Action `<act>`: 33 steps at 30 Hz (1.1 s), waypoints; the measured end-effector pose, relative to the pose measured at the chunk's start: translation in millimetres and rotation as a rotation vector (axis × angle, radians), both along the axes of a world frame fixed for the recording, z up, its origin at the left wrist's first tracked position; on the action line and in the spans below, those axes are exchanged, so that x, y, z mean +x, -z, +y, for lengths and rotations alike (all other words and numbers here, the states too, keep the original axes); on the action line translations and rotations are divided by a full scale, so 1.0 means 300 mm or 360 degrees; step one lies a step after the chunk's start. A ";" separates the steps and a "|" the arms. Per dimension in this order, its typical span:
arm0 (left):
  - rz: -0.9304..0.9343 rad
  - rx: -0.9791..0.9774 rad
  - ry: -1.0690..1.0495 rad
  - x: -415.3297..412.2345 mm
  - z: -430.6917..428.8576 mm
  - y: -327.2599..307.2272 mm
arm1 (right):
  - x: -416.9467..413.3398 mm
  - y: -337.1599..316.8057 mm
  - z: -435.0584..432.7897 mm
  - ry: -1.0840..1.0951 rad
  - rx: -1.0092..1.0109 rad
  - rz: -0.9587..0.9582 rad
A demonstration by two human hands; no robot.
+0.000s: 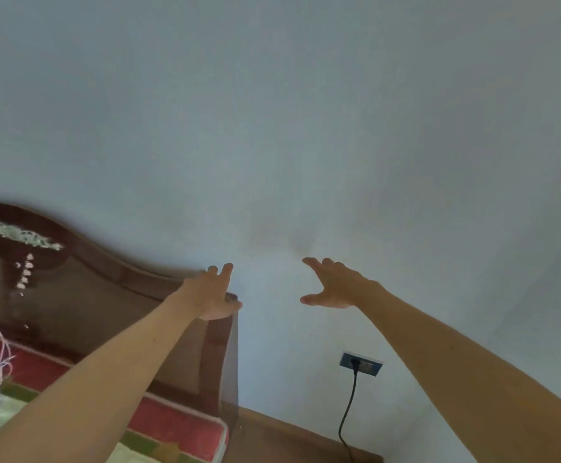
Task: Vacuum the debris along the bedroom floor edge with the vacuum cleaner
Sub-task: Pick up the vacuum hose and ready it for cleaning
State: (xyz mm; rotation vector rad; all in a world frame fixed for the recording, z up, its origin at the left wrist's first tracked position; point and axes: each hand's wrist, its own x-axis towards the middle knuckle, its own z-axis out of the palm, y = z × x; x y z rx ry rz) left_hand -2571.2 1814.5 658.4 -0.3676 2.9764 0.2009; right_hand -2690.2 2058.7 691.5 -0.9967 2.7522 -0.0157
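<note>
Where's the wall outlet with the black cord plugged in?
Head view: the wall outlet sits low, right of centre, below the right hand and right of the wooden headboard.

A dark wooden headboard [82, 295] stands against the pale wall [306, 128], a red-patterned mattress [179, 426] below it, a socket [372, 366] nearby.

Open room is lying between the left hand [214, 292] and the right hand [334, 285], the pale wall [306, 128] standing behind it. The wooden headboard [89, 295] is blocking the left side — its corner sitting right at the left hand. Lower down, a black cord [347, 406] is hanging from the wall socket [361, 364], right of the mattress [179, 429].
</note>
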 end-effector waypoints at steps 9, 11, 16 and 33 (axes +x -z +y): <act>0.0132 -0.0181 -0.0209 0.381 -0.255 -0.298 | 0.263 -0.286 -0.290 -0.0218 -0.0142 0.0184; 0.0157 -0.0192 -0.0279 0.471 -0.311 -0.349 | 0.309 -0.334 -0.361 -0.0285 -0.0165 0.0203; 0.0199 -0.0239 -0.0497 0.684 -0.432 -0.442 | 0.419 -0.427 -0.540 -0.0468 -0.0215 0.0238; 0.0072 -0.0318 -0.1216 1.194 -0.657 -0.450 | 0.710 -0.454 -1.167 -0.1320 -0.0403 0.0058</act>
